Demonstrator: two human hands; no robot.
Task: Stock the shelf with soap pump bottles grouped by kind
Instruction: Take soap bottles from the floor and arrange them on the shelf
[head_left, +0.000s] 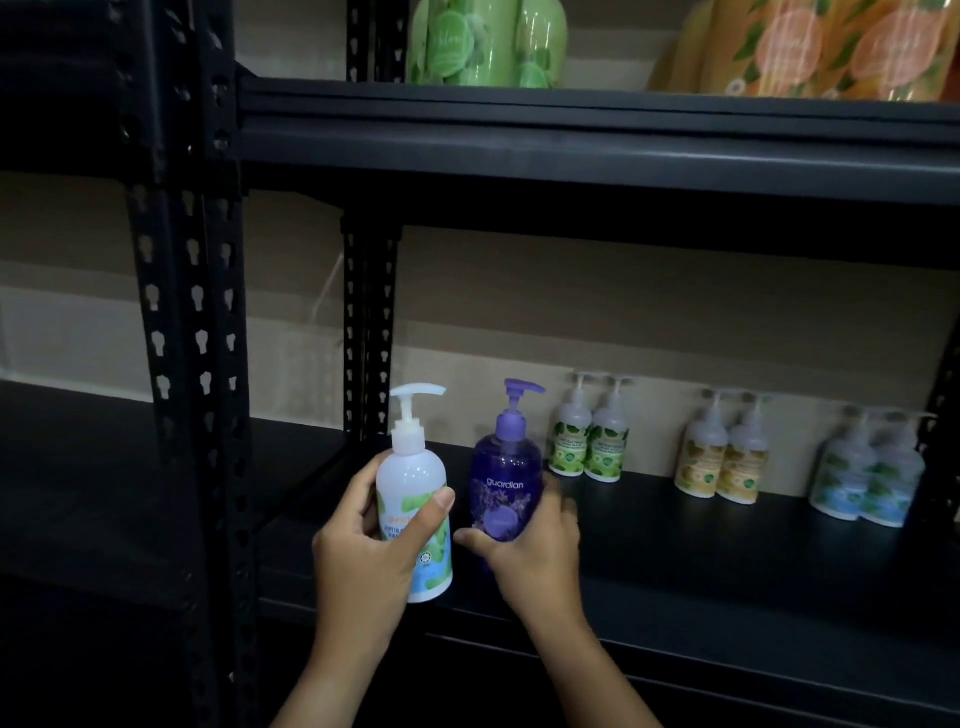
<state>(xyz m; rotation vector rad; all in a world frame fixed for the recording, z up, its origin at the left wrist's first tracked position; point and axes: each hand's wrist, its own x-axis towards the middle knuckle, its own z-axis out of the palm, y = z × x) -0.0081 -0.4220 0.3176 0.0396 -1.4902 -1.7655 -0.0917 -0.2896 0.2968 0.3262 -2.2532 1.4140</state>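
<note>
Upright at the front left of the dark shelf (675, 561), a white pump bottle (415, 499) sits in the left hand (363, 551), whose fingers wrap its back while the thumb presses across the blue-green label. Just beside it, nearly touching, the right hand (530, 551) grips a purple pump bottle (506, 483) low down, fingers curled behind it and thumb in front. Farther right along the back stand pairs of green-label bottles (589, 441), yellow-label bottles (722, 457) and blue-label bottles (867, 478).
</note>
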